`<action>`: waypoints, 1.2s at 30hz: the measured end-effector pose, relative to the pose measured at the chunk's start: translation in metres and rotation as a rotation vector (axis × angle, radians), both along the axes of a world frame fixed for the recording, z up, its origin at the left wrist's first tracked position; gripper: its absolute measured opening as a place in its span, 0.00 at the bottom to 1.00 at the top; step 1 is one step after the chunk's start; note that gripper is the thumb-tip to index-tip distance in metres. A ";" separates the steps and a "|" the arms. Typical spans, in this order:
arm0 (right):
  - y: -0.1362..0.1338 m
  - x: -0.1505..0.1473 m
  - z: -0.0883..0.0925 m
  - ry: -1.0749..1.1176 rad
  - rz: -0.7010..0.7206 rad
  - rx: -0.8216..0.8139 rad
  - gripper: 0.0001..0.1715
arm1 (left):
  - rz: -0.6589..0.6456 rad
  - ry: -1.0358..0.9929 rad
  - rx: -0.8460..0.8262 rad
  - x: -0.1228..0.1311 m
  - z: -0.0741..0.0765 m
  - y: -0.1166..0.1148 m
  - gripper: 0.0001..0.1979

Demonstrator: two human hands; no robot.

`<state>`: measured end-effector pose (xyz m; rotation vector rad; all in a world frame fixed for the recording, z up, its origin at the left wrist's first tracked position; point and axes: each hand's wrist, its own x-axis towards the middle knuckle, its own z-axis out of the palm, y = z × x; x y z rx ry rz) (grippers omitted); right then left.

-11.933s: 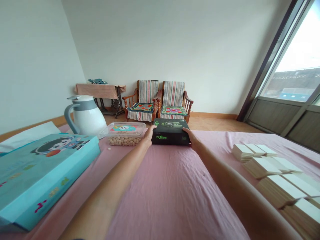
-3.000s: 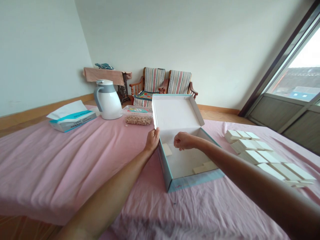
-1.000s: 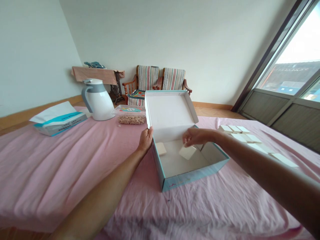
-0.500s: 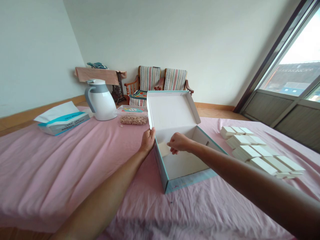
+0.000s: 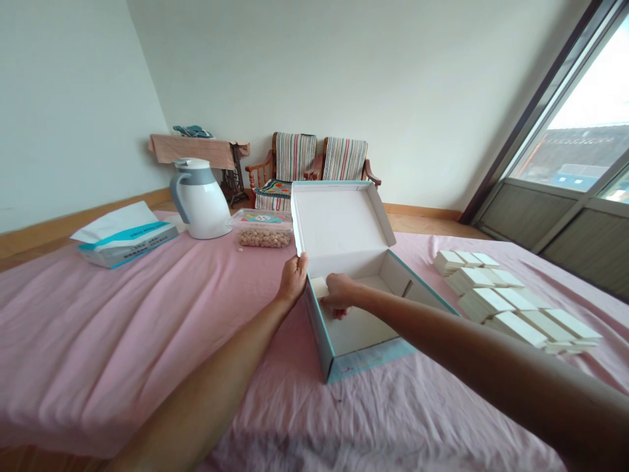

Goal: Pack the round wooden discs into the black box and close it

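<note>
An open cardboard box [image 5: 356, 362], pale blue outside and white inside, stands on the pink cloth with its lid [image 5: 344, 219] raised. My left hand [image 5: 293, 278] is closed on the box's left side, near the lid's hinge corner. Inside the box, close to its left wall, my right hand [image 5: 340, 295] is closed on a cream-coloured flat block [image 5: 319, 287]. The fingertips point down and are partly hidden. To the right of the box, several stacks of similar flat blocks [image 5: 486, 301] lie in rows on the cloth.
Left of the box are a clear plastic container of nuts [image 5: 264, 237], a white and grey jug [image 5: 206, 206] and a tissue pack [image 5: 128, 239]. A pink cloth [image 5: 162, 341] covers the table. Two chairs [image 5: 295, 157] stand against the wall behind.
My right hand has gone lower into the box with the flat block, near the left wall. My left hand keeps its place on the box's edge. The view has shifted slightly.
</note>
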<state>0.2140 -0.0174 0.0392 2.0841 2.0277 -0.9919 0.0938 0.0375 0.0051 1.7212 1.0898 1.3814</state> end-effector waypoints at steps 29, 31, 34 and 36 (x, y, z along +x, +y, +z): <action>-0.226 0.197 -0.066 0.411 -0.946 1.014 0.23 | -0.082 -0.290 -0.158 0.063 0.030 -0.016 0.16; -0.226 0.201 -0.073 0.410 -0.931 1.017 0.22 | -0.108 -0.287 -0.162 0.078 0.028 -0.013 0.16; -0.227 0.202 -0.078 0.373 -0.884 1.039 0.20 | -0.149 -0.269 -0.174 0.096 0.018 -0.008 0.16; -0.227 0.202 -0.080 0.354 -0.864 1.044 0.20 | -0.184 -0.255 -0.191 0.105 0.012 -0.006 0.16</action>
